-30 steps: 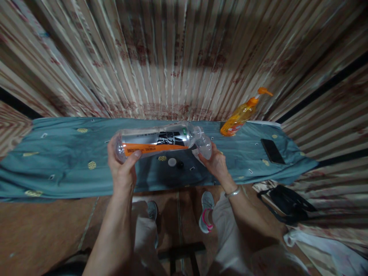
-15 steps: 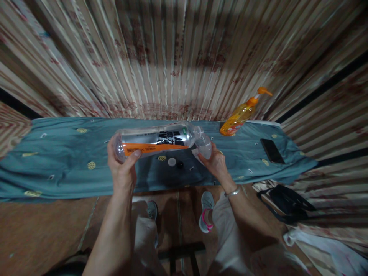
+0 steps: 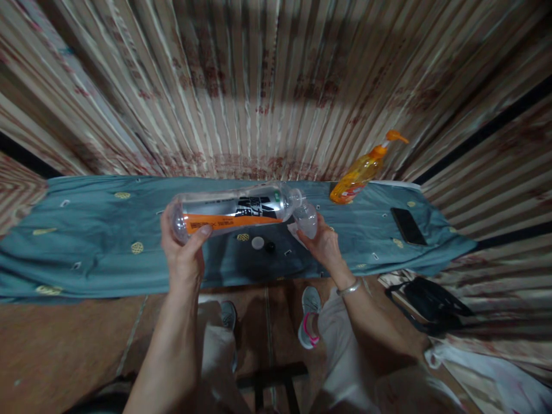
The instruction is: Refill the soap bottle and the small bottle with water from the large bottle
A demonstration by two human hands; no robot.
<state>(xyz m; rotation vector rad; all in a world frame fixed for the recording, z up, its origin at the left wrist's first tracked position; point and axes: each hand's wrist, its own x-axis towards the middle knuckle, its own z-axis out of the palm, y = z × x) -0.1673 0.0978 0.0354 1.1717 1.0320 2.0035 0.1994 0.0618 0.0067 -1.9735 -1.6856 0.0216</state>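
Observation:
My left hand (image 3: 183,238) is wrapped round the base end of a large clear plastic bottle (image 3: 233,210) with a silver and orange label. The bottle lies almost level above the cloth, its uncapped neck pointing right. In my right hand (image 3: 323,241) is a small clear plastic container (image 3: 306,219), tilted, its exact kind unclear. Its upper end meets the bottle's mouth; whether any liquid passes between them I cannot tell. Below the bottle, a white cap (image 3: 257,243) and a small black cap (image 3: 270,247) rest side by side on the cloth.
A blue-green patterned cloth (image 3: 103,230) covers the long table. Towards the back right stands an orange pump bottle (image 3: 357,175), with a black phone (image 3: 407,226) lying farther right. Striped curtains (image 3: 259,86) hang behind. A black bag (image 3: 431,302) is at lower right.

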